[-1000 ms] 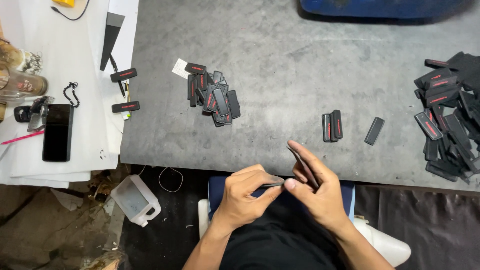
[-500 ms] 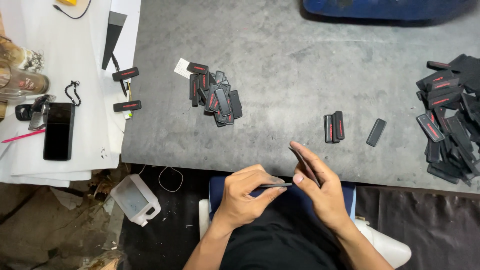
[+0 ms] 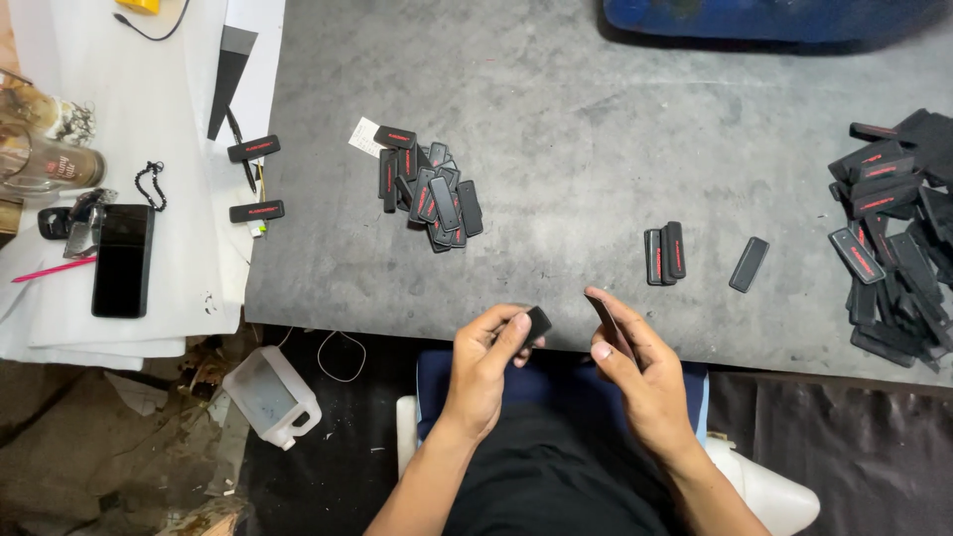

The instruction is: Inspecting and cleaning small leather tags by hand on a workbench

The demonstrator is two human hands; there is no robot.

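My left hand (image 3: pixel 486 362) pinches a small black rectangular piece (image 3: pixel 537 324) at the near edge of the grey table (image 3: pixel 556 149). A short gap to the right, my right hand (image 3: pixel 640 372) grips a thin dark flat piece (image 3: pixel 608 324) held on edge. The two hands are apart. On the table beyond my right hand stand two or three black pieces with red marks (image 3: pixel 665 253), and a single black piece (image 3: pixel 748 264) lies beside them.
A pile of black pieces (image 3: pixel 427 189) lies mid-left on the table, a bigger heap (image 3: pixel 893 228) at the right edge. On the white sheet at left are a black phone (image 3: pixel 122 260), a glass jar (image 3: pixel 40 164) and two more black pieces (image 3: pixel 255 179). A plastic jug (image 3: pixel 270 395) stands on the floor.
My hands have drawn apart: the left hand now holds a small black piece off to the left, where before both hands met at one spot. The view shifted slightly.
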